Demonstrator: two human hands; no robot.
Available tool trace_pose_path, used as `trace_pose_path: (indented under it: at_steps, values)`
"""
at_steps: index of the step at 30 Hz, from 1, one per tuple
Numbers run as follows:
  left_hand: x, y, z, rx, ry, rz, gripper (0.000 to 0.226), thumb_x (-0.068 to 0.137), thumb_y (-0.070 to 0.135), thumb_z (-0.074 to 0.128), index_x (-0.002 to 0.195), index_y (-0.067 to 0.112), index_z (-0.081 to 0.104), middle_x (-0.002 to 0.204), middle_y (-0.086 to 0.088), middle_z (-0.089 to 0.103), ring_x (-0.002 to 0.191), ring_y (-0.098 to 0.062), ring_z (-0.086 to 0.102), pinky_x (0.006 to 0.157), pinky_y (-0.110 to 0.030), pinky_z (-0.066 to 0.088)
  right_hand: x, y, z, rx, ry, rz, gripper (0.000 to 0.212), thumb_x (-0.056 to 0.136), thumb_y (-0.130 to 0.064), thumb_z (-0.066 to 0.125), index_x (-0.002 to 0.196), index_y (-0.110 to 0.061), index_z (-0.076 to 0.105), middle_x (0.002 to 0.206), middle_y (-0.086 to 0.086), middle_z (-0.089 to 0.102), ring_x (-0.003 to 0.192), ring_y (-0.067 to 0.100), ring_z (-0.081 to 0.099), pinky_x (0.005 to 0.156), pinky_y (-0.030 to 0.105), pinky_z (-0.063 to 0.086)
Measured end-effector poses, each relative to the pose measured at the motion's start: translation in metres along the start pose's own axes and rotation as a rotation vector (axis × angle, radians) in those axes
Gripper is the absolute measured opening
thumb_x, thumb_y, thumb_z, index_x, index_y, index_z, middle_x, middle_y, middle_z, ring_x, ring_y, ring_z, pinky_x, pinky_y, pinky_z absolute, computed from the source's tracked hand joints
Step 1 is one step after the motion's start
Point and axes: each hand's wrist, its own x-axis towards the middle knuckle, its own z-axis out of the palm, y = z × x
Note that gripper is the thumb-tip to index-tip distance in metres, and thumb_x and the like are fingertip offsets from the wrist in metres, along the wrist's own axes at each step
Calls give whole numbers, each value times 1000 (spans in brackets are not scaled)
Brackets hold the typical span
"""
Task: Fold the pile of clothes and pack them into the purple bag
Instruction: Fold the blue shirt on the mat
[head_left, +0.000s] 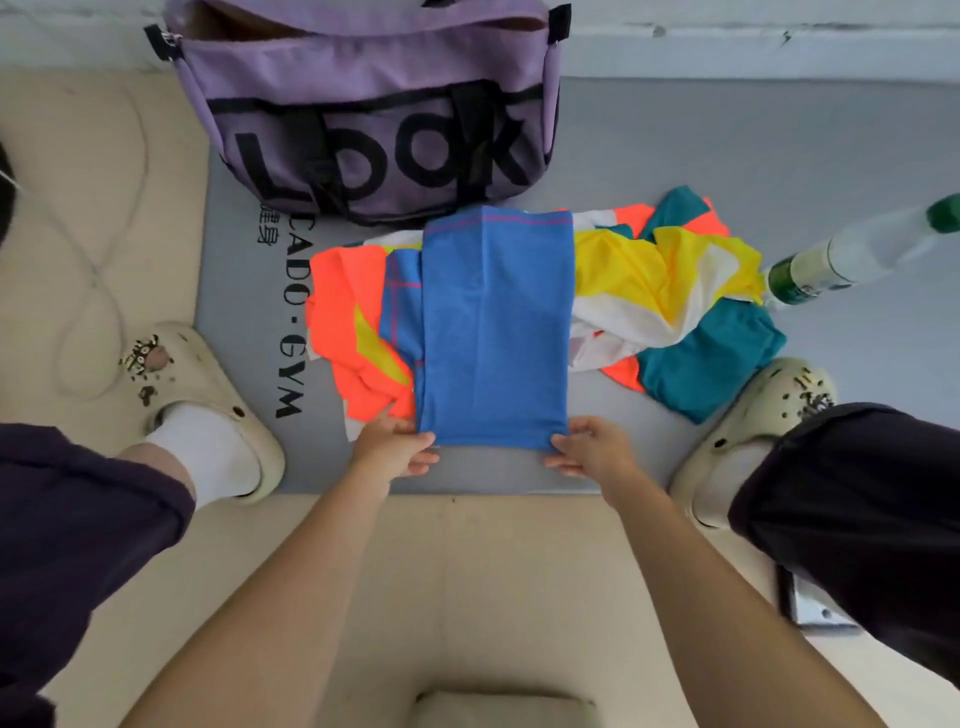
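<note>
A blue garment (493, 332) lies folded into a long narrow strip on top of the pile of clothes, on a grey mat (727, 156). My left hand (395, 447) pinches its near left corner. My right hand (592, 449) pinches its near right corner. Under it lie an orange and yellow piece (343, 322) on the left and a yellow and white piece (649, 280) and a teal piece (711, 358) on the right. The purple bag (363, 104) with black lettering stands just behind the pile, its top open.
A clear bottle with a green cap (852, 249) lies on the mat at the right. My feet in cream clogs (208, 395) (753, 426) flank the pile. A phone-like object (810, 608) lies on the beige floor at lower right.
</note>
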Motion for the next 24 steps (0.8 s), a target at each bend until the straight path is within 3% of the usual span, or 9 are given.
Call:
trace_pose_path:
  at_steps: [1,3,4,7,10,13,15,19,24]
  values:
    - [1,-2,-5,101,-68,-59,5,92,4,63,96,4,59,100,-22,70,46,-8,66,50,-24,53,2,3,-3,-103,-25,44,23,89,-2,65,80,-16,50,63,6,63,40,8,63,49,25,46]
    - [3,-2,-15,340,-154,-165,31,89,24,72,106,1,62,84,-14,73,52,-16,67,54,-26,51,4,3,-10,-333,-61,71,26,87,-11,70,73,-16,49,58,8,62,37,13,59,44,23,44]
    - [4,2,-21,441,-152,-163,41,84,40,74,98,3,65,76,-10,74,53,-18,67,54,-25,50,5,-2,-12,-461,-52,58,30,85,-20,73,70,-15,48,56,10,62,39,17,58,45,24,44]
    - [13,21,-32,519,172,98,55,81,63,63,70,9,66,58,-3,69,54,-18,66,50,-25,46,9,-29,-10,-739,152,-137,39,79,-42,75,74,-17,45,70,5,62,63,24,58,58,31,42]
    - [21,44,-34,268,533,381,33,82,49,67,76,17,60,72,7,62,76,-18,63,56,-25,39,9,-59,13,-676,264,-587,27,82,-33,73,92,-17,53,78,-3,53,73,18,52,60,30,36]
    - [28,64,-22,81,391,431,27,82,36,75,96,20,59,85,12,61,82,-10,60,64,-21,40,8,-81,48,-752,111,-849,52,85,-34,69,132,-32,49,99,-2,49,85,14,51,71,30,45]
    - [34,72,-15,9,271,405,25,80,26,78,95,16,62,84,10,64,76,-5,62,66,-24,45,12,-90,68,-904,53,-871,66,87,-38,67,145,-41,35,105,1,44,93,18,50,75,35,49]
    - [44,74,-19,-128,234,318,19,76,12,81,90,8,68,91,-6,72,85,-23,70,76,-36,57,31,-93,80,-1000,24,-754,77,88,-41,65,151,-38,22,114,8,39,107,27,47,89,47,49]
    - [41,50,-32,116,315,343,18,85,21,73,88,5,66,90,-13,71,84,-26,66,72,-35,50,44,-89,80,-976,31,-761,76,87,-40,65,151,-35,25,116,8,37,111,29,45,92,47,48]
